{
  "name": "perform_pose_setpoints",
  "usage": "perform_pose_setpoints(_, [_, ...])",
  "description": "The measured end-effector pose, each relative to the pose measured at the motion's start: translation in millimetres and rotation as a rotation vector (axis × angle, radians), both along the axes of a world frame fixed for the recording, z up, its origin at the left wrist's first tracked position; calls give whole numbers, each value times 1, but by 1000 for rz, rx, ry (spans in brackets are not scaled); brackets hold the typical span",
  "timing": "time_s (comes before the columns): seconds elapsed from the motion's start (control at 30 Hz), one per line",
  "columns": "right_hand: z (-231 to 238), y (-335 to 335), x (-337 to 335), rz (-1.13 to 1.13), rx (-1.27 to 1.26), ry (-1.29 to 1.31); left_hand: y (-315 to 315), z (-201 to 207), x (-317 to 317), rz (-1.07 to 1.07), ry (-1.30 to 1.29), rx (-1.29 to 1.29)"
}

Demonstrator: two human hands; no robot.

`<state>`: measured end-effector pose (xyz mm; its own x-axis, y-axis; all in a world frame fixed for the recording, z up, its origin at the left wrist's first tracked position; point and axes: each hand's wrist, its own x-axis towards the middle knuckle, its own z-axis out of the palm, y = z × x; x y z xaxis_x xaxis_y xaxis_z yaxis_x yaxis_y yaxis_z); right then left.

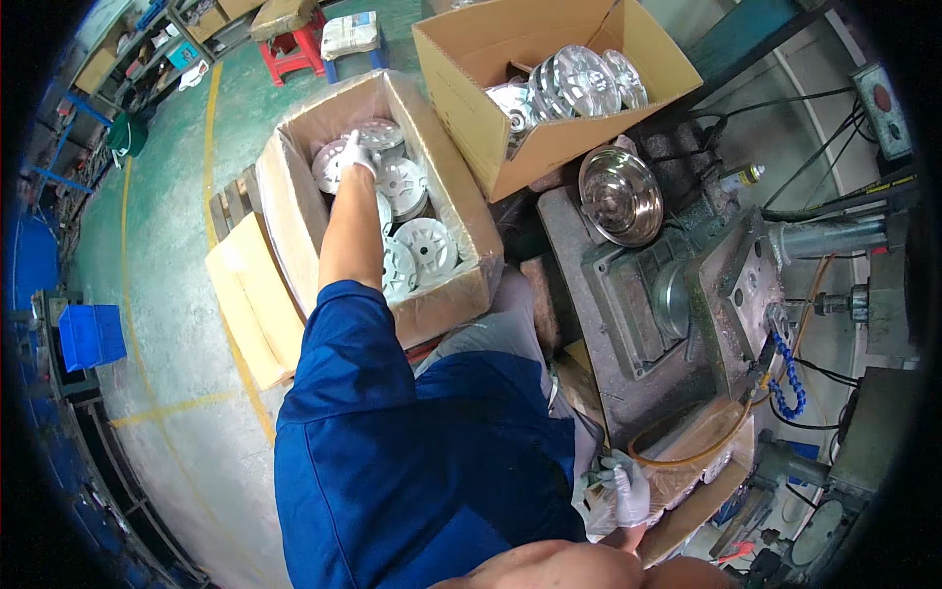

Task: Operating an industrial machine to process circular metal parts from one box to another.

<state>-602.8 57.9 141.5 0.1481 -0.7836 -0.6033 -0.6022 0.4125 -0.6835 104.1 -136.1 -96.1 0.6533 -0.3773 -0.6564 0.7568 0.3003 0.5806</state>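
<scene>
My left hand [361, 157], in a white glove, reaches into a plastic-lined cardboard box [280, 162]. It is among silvery metal discs [400, 187] with holes, stacked in several piles. Its fingers are at the edge of a disc [329, 167] near the far end; whether they grip it is hidden. At the lower right, my right hand [630, 491], also gloved in white, is down beside my body with its fingers curled. Something small and dark shows at those fingers, too unclear to name. A brownish-yellow hose [702, 453] loops close by.
An open carton [510, 162] of shiny metal discs stands ahead. To the right is a machine with a flat metal bed [613, 368], a shiny round metal bowl [621, 196] and a blue segmented hose [788, 378]. Flattened cardboard [250, 294] lies left; stools [287, 44] stand beyond.
</scene>
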Motion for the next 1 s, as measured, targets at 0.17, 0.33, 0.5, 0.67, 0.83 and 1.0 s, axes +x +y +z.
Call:
perform_pose_setpoints(0.17, [-6,-5,16,-20,42,70,-19,-4,5,4,-60,445])
perform_pose_setpoints(0.33, [-20,-5,9,38,-23,46,-6,-18,25,-12,-37,249])
perform_pose_setpoints(0.5, [-34,-10,5,72,17,44,73,24,-14,-38,-194,-134])
perform_pose_setpoints(0.67, [-30,-33,16,131,54,-37,121,94,-68,-125,-299,-291])
perform_pose_setpoints(0.83, [-8,-69,48,230,79,-168,138,163,-103,-371,-509,-324])
perform_pose_setpoints(1.0, [0,-84,89,184,78,-428,117,226,-156,-724,-778,-469])
